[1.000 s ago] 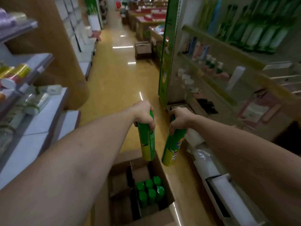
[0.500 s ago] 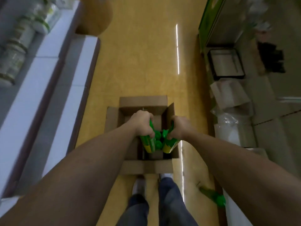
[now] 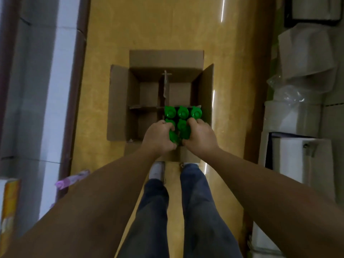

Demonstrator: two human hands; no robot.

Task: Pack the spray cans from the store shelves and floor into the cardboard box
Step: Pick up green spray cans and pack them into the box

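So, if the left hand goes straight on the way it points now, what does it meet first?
Likely the green caps of cans standing in the cardboard box, just beyond the can that the left hand grips. Depth is unclear from above.

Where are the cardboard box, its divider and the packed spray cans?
cardboard box [image 3: 166, 58]: head view, on the far flap folded outward.
divider [image 3: 166, 86]: head view, on its upright strip between the far cells.
spray cans [image 3: 183, 112]: head view, on the middle green cap of the far row.

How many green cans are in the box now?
6 cans visible in the box's near-right compartment: three across the far row, two nearer, one in the left hand; the right hand may hide more.
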